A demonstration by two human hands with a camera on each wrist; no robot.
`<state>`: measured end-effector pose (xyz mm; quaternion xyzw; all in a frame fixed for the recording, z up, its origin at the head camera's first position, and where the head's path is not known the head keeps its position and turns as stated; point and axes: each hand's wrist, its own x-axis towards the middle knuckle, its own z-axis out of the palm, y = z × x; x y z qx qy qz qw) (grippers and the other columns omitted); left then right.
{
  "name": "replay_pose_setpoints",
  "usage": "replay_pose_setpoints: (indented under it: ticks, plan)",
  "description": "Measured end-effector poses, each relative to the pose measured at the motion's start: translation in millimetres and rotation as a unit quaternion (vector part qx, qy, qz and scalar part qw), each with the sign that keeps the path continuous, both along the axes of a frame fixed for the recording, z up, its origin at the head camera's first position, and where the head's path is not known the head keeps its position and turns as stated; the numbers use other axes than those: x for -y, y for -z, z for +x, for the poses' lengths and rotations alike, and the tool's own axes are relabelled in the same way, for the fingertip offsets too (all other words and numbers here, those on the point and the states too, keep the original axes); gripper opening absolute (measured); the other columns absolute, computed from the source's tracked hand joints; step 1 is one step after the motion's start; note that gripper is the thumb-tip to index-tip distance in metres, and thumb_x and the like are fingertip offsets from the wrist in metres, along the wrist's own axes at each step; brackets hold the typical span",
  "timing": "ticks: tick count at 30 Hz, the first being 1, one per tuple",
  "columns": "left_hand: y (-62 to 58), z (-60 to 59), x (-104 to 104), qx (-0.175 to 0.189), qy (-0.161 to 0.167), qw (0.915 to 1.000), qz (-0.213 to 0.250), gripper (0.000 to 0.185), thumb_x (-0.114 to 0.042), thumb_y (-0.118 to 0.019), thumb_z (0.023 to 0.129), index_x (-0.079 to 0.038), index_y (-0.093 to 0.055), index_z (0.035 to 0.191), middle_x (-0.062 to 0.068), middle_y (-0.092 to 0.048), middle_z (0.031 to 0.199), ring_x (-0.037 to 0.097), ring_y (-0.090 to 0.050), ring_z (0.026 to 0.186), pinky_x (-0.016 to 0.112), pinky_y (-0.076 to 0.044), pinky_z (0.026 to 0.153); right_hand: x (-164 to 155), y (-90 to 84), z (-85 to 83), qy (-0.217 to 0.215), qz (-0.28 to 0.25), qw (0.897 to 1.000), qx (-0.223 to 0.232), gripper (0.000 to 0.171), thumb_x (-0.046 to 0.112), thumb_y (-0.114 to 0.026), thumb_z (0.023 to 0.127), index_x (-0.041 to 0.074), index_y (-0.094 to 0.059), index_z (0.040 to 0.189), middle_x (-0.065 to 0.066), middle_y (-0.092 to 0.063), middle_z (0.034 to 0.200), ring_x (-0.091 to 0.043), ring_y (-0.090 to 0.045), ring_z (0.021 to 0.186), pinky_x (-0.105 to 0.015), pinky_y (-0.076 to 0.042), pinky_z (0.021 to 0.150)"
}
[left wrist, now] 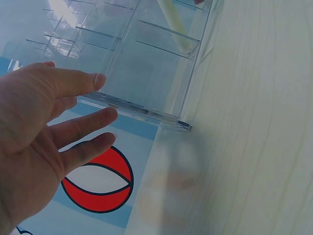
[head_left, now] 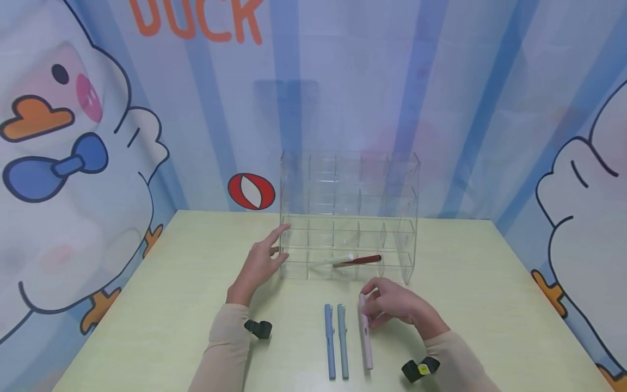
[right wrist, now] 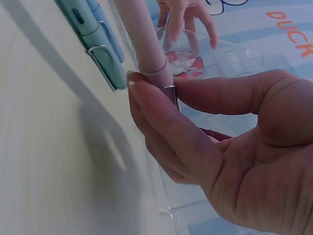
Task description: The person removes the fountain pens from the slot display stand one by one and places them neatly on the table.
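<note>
At the left of the pale green table (head_left: 161,283), the left hand (head_left: 258,262) lies with its fingers straight and spread apart, holding nothing. Its fingertips (left wrist: 100,81) reach the left end wall of the clear acrylic organizer (head_left: 349,215); whether they actually touch the wall cannot be told from the left wrist view, where they show just beside its edge. A black strap (head_left: 258,328) sits at that wrist, against the beige sleeve (head_left: 222,348).

The organizer stands upright near the table's far middle, a grid of open compartments in four rows. In its bottom row lie a white pen (head_left: 334,259) and a dark red pen (head_left: 360,260), both slanting across the compartments (the red one's tip shows at the white one's right).

In front of the organizer, two pens lie flat on the table side by side, pointing away from the person: a blue pen (head_left: 330,340) and, touching or nearly touching it, a grey-green pen (head_left: 342,340).

Just to their right, the right hand (head_left: 394,305) pinches the upper end of a pink pen (head_left: 365,337), thumb and fingers curled round the barrel at its metal clip band (right wrist: 168,89). The pen's lower end rests on the table, near the grey-green pen.
</note>
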<state>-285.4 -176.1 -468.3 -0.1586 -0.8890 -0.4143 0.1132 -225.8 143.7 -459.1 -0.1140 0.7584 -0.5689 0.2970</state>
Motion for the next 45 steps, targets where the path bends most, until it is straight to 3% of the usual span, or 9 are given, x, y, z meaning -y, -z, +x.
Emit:
replay_pose_setpoints:
  ticks: [7, 13, 22, 29, 37, 45]
  plan:
    - [-1.1, -0.2, 0, -0.002, -0.004, 1.0, -0.001, 0.077, -0.008, -0.066, 0.081, -0.048, -0.028, 0.135, -0.002, -0.036, 0.14, 0.026, -0.058, 0.102, 0.033, -0.051, 0.077, 9, 7.5, 0.2, 0.018, 0.033, 0.999, -0.018, 0.035, -0.006, -0.062, 0.077, -0.009, -0.042, 0.106, -0.021, -0.054, 0.085, -0.028, -0.062, 0.063, -0.039, -0.055, 0.058]
    - [1.2, -0.5, 1, -0.001, -0.002, 1.0, -0.001, 0.074, -0.009, -0.066, 0.082, -0.042, -0.03, 0.137, 0.001, -0.035, 0.141, 0.027, -0.058, 0.101, 0.035, -0.051, 0.077, 16, 9.6, 3.4, 0.028, 0.062, 0.997, -0.031, 0.035, -0.007, -0.064, 0.076, -0.008, -0.045, 0.105, -0.019, -0.053, 0.083, -0.026, -0.063, 0.061, -0.037, -0.055, 0.054]
    - [0.6, -2.2, -1, 0.004, -0.007, 1.0, 0.003, 0.077, -0.008, -0.065, 0.082, -0.049, -0.028, 0.135, 0.001, -0.036, 0.141, 0.029, -0.058, 0.101, 0.04, -0.051, 0.078, 24, 15.5, 6.6, 0.03, 0.096, 0.994, -0.053, 0.036, -0.007, -0.066, 0.074, -0.008, -0.046, 0.104, -0.017, -0.052, 0.084, -0.023, -0.062, 0.06, -0.034, -0.055, 0.054]
    - [0.4, -1.2, 0, 0.004, -0.009, 0.9999, -0.003, 0.076, -0.008, -0.066, 0.082, -0.045, -0.028, 0.137, 0.0, -0.036, 0.141, 0.028, -0.058, 0.102, 0.039, -0.05, 0.079, 28, 15.3, 10.5, 0.024, 0.113, 0.991, -0.066, 0.036, -0.006, -0.065, 0.074, -0.009, -0.047, 0.105, -0.016, -0.052, 0.085, -0.022, -0.062, 0.061, -0.032, -0.055, 0.054]
    - [2.1, -0.6, 0, 0.005, -0.011, 0.9999, -0.004, 0.077, -0.008, -0.066, 0.082, -0.048, -0.027, 0.136, 0.0, -0.036, 0.14, 0.028, -0.058, 0.102, 0.038, -0.051, 0.078, 32, 14.3, 14.9, 0.011, 0.17, 0.978, -0.118, 0.034, 0.002, -0.066, 0.076, -0.005, -0.051, 0.105, -0.013, -0.055, 0.087, -0.019, -0.06, 0.061, -0.032, -0.052, 0.053]
    - [3.3, -1.8, 0, 0.002, -0.01, 0.9999, -0.004, 0.077, -0.008, -0.066, 0.082, -0.047, -0.028, 0.136, -0.001, -0.037, 0.14, 0.027, -0.058, 0.101, 0.037, -0.051, 0.077, 36, 13.4, 17.5, 0.013, 0.201, 0.972, -0.119, 0.032, 0.003, -0.065, 0.078, -0.003, -0.051, 0.106, -0.013, -0.056, 0.088, -0.018, -0.06, 0.057, -0.03, -0.052, 0.048]
